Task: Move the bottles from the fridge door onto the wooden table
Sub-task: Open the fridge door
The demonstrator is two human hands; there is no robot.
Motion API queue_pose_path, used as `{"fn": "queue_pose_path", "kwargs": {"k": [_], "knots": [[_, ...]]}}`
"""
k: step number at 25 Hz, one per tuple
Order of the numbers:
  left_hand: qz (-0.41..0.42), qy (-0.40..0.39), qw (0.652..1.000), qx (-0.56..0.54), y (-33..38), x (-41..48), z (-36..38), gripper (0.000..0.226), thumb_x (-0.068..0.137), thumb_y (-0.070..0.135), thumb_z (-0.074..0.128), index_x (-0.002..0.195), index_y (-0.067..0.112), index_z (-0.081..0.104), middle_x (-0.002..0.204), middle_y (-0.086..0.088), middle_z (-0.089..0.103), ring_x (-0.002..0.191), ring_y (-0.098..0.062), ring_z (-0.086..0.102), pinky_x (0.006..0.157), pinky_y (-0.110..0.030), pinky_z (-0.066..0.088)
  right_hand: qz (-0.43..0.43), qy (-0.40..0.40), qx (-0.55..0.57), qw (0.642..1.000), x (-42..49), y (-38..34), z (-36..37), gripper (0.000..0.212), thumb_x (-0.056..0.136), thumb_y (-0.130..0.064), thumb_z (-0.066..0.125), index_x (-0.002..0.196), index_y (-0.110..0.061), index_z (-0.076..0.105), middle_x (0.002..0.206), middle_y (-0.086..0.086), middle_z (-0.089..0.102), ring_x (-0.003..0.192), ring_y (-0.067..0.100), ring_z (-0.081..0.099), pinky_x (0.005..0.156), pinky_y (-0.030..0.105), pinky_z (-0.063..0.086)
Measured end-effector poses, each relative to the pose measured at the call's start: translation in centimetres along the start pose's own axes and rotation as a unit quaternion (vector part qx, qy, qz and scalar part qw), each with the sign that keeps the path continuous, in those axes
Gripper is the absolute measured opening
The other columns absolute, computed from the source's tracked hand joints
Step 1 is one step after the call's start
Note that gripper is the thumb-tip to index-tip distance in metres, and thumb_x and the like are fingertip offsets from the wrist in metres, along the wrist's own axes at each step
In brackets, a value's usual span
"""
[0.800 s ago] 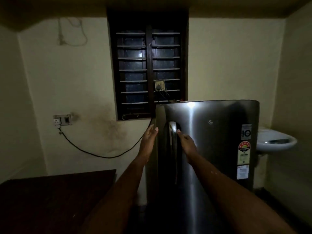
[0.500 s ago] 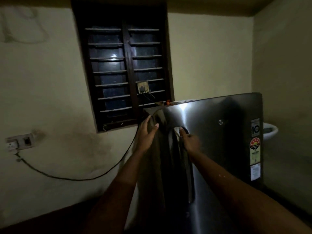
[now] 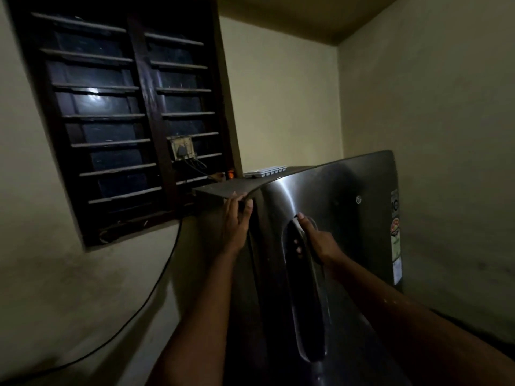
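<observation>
A steel-grey fridge (image 3: pixel 342 218) stands in a dim corner, its door closed. My right hand (image 3: pixel 317 240) is wrapped around the top of the long vertical door handle (image 3: pixel 309 302). My left hand (image 3: pixel 237 224) rests against the fridge's upper left corner, fingers spread on the side edge just under the top. No bottles show, since the door's inside is hidden. The wooden table is out of view.
A dark barred window (image 3: pixel 125 112) fills the wall at left, with a socket box (image 3: pixel 182 147) fixed to it. A black cable (image 3: pixel 156 285) runs down the wall. A white ice tray (image 3: pixel 264 171) lies on the fridge top. Stickers (image 3: pixel 395 240) line the door's right edge.
The view has moved closer and swung right; the table, wall socket and sink have left the frame. My left hand rose to the fridge's top corner and my right hand closed on the handle.
</observation>
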State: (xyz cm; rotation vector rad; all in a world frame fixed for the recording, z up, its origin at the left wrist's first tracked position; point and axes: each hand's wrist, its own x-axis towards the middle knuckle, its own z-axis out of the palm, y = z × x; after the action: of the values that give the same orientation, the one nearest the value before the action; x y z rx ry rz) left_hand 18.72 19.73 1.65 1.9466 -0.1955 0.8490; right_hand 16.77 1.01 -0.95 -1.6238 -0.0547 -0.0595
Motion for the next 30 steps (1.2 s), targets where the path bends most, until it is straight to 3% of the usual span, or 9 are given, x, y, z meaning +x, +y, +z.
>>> {"fn": "queue_pose_path", "kwargs": {"k": [3,6,10,12,14,19,25,28,30], "knots": [[0.012,0.002,1.000,0.017,-0.1,0.2,-0.3,0.043,0.094,0.036,0.040,0.129,0.010,0.047,0.143,-0.013,0.040,0.135,-0.024,0.035,0.102,-0.017,0.019,0.001,0.004,-0.001,1.000,-0.2,0.0,0.1,0.069,0.077,-0.065,0.052,0.090,0.001,0.068,0.076,0.013,0.069,0.065,0.020,0.066,0.057,0.021,0.056],[0.029,-0.016,0.999,0.022,-0.6,0.5,-0.7,0.042,0.095,0.033,0.041,0.128,0.008,0.048,0.143,-0.014,0.041,0.136,-0.025,0.034,0.101,-0.015,0.019,-0.002,0.006,0.012,1.000,-0.2,0.0,0.1,0.066,0.078,-0.062,0.054,0.095,0.001,0.067,0.071,0.010,0.067,0.059,0.017,0.064,0.050,0.020,0.051],[0.045,0.006,0.999,0.001,-1.1,0.6,-0.5,0.096,0.071,0.082,0.024,0.129,0.009,0.048,0.144,-0.013,0.042,0.136,-0.025,0.032,0.112,-0.029,0.021,0.004,-0.007,0.005,1.000,0.2,0.2,-0.1,0.063,0.076,-0.063,0.055,0.084,-0.002,0.068,0.074,0.011,0.068,0.058,0.015,0.064,0.050,0.020,0.048],[0.051,0.015,0.999,0.010,-1.3,0.5,-0.2,0.110,0.062,0.090,0.017,0.128,0.008,0.049,0.143,-0.015,0.043,0.136,-0.027,0.034,0.116,-0.040,0.021,0.002,-0.012,0.029,1.000,0.5,0.5,0.0,0.053,0.078,-0.057,0.058,0.071,-0.005,0.065,0.064,0.008,0.064,0.053,0.014,0.060,0.045,0.016,0.049],[0.040,0.022,0.999,0.019,-1.0,0.6,0.1,0.104,0.065,0.086,0.021,0.129,0.009,0.048,0.144,-0.014,0.042,0.137,-0.028,0.032,0.117,-0.044,0.021,-0.007,-0.012,0.029,0.999,0.6,0.4,0.2,0.052,0.079,-0.056,0.058,0.066,-0.006,0.063,0.061,0.007,0.062,0.052,0.015,0.059,0.046,0.016,0.050],[-0.019,-0.013,0.998,0.052,0.9,0.1,-0.5,0.088,0.065,0.074,0.025,0.131,0.019,0.044,0.145,-0.010,0.039,0.135,-0.025,0.034,0.115,-0.043,0.024,0.010,-0.005,0.017,1.000,0.0,0.0,0.1,0.068,0.066,-0.069,0.061,0.075,-0.002,0.069,0.072,0.013,0.069,0.062,0.022,0.066,0.073,0.034,0.058],[-0.034,-0.027,0.998,0.040,3.1,-1.7,0.0,0.079,0.077,0.069,0.025,0.136,0.018,0.040,0.152,-0.002,0.029,0.143,-0.018,0.018,0.116,-0.034,0.013,0.001,0.004,0.029,1.000,-1.6,0.7,-3.7,0.057,0.077,-0.059,0.057,0.073,-0.003,0.066,0.062,0.007,0.063,0.054,0.016,0.059,0.054,0.024,0.048],[-0.050,-0.016,0.998,-0.043,5.4,-6.9,2.6,0.057,0.089,0.052,0.041,0.135,0.018,0.042,0.145,-0.003,0.039,0.136,-0.017,0.033,0.111,-0.030,0.024,-0.004,-0.009,0.014,1.000,-3.4,0.3,-7.0,0.062,0.079,-0.060,0.054,0.087,-0.001,0.069,0.066,0.007,0.065,0.058,0.017,0.061,0.054,0.020,0.050],[-0.104,0.001,0.989,-0.100,6.4,-10.9,5.0,0.050,0.087,0.046,0.051,0.128,0.019,0.048,0.134,-0.006,0.051,0.123,-0.022,0.048,0.105,-0.036,0.038,-0.011,-0.010,-0.037,0.999,-4.4,0.4,-8.7,0.067,0.081,-0.064,0.046,0.093,-0.002,0.070,0.079,0.010,0.067,0.073,0.020,0.062,0.067,0.019,0.047]]}}
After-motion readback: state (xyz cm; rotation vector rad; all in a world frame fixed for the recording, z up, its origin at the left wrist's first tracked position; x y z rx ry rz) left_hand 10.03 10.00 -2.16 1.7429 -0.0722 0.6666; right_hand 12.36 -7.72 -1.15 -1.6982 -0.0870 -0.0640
